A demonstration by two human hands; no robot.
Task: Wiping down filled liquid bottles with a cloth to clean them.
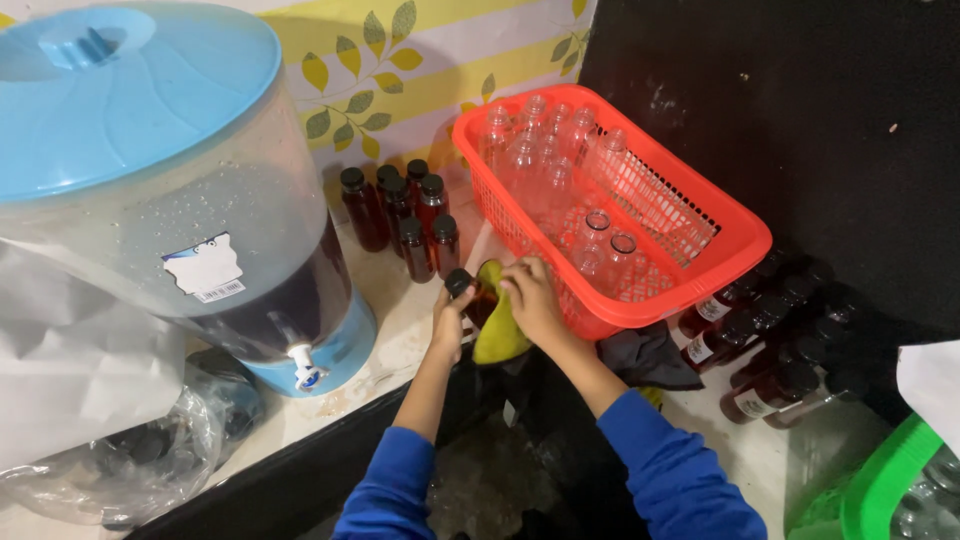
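My left hand [452, 318] grips a small dark bottle with a black cap [459, 282] near the counter's edge. My right hand [530, 298] presses a yellow cloth [499, 335] against that bottle's side. Both arms wear blue sleeves. Just behind the hands stands a group of several filled dark bottles with black caps [405, 208]. To the right of my right hand sits a red plastic basket [690, 262] with several empty clear bottles inside.
A large clear dispenser with a blue lid [150, 170] and a white tap [303, 362] holds dark liquid at the left. Labelled dark bottles [760, 350] lie at the right below the basket. A green basket [880, 490] is at the bottom right, a plastic bag [130, 450] at the bottom left.
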